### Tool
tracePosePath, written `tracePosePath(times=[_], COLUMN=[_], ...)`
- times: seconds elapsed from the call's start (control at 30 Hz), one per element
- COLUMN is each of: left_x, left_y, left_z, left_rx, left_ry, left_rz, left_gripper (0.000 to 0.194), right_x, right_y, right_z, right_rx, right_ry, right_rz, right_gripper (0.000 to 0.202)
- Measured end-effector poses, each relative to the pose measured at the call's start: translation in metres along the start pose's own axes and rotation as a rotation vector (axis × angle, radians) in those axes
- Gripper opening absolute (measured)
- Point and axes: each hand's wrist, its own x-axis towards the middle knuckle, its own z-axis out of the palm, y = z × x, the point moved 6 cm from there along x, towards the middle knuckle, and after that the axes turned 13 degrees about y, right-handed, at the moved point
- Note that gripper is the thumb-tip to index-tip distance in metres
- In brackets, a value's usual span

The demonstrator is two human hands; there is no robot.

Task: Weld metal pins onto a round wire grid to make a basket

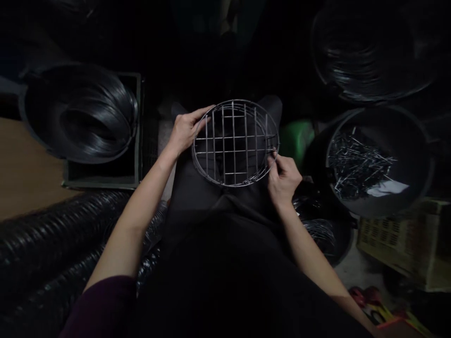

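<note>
A round wire rack [234,144] with crossed bars inside doubled rings lies over my lap, between both hands. My left hand [185,130] grips its upper left rim, the fingers reaching over and behind the ring. At the lower right rim, my right hand [283,176] is closed, with thumb and fingers pinching where the bar ends meet the ring. Part of the right fingertips is hidden by the wires. Dark trousers [218,225] show through the gaps in the grid.
On the left, a basin [45,136] with a wire coil [95,117] rests over a crate [138,126]. Stacked wire rings [52,230] lie below it. At right, a tub [416,155] holds short wire pieces [359,162] near a yellowish crate [391,239]. A green object [298,136] stands behind my right hand.
</note>
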Motion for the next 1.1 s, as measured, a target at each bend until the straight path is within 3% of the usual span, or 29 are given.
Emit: tracePosePath(times=[0.1,0.2,0.3,0.4,0.53,0.63,0.7,0.77,0.83,0.9,0.97,1.03,1.1], left_x=[0.0,0.0,-0.002,-0.003,-0.001,-0.003,-0.004,0.002,0.015,0.032,0.043,0.05,0.061], left_y=[-0.003,-0.005,-0.006,-0.012,-0.016,0.004,0.012,0.003,-0.011,-0.013,-0.006,0.008,0.031], left_z=[0.003,0.006,0.008,0.009,0.005,-0.001,-0.01,-0.023,-0.033,-0.029,-0.016,-0.004,0.001], left_rx=[0.001,-0.009,-0.014,0.029,0.115,0.106,0.06,0.03,-0.115,-0.248,-0.181,0.031,0.218], left_ry=[-0.016,-0.022,-0.018,-0.022,-0.008,0.0,0.015,0.055,0.125,0.039,-0.171,-0.329,-0.303], left_rz=[-0.016,-0.051,-0.065,-0.073,-0.065,-0.035,-0.104,-0.251,-0.388,-0.466,-0.545,-0.554,-0.412], left_gripper=[0.037,0.039,0.04,0.04,0.043,0.054,0.065,0.066,0.066,0.075,0.087,0.097,0.105], right_x=[-0.016,-0.03,-0.039,-0.047,-0.062,-0.064,-0.052,-0.023,0.023,0.072,0.114,0.147,0.167], right_y=[-0.01,-0.015,-0.014,-0.007,-0.007,-0.016,-0.016,0.005,0.052,0.114,0.172,0.213,0.239], right_z=[-0.011,-0.015,-0.011,0.004,0.023,0.015,0.006,-0.008,-0.036,-0.07,-0.093,-0.094,-0.08], right_rx=[-0.141,-0.2,-0.228,-0.196,-0.09,-0.016,0.058,0.095,-0.015,-0.273,-0.498,-0.577,-0.597], right_ry=[-0.086,-0.29,-0.392,-0.387,-0.373,-0.303,-0.304,-0.262,-0.135,-0.028,-0.026,-0.052,-0.107], right_rz=[-0.218,-0.334,-0.264,-0.104,-0.042,-0.07,-0.102,-0.085,0.029,0.213,0.374,0.435,0.451], right_gripper=[0.042,0.067,0.097,0.109,0.108,0.104,0.093,0.073,0.052,0.041,0.039,0.037,0.032])
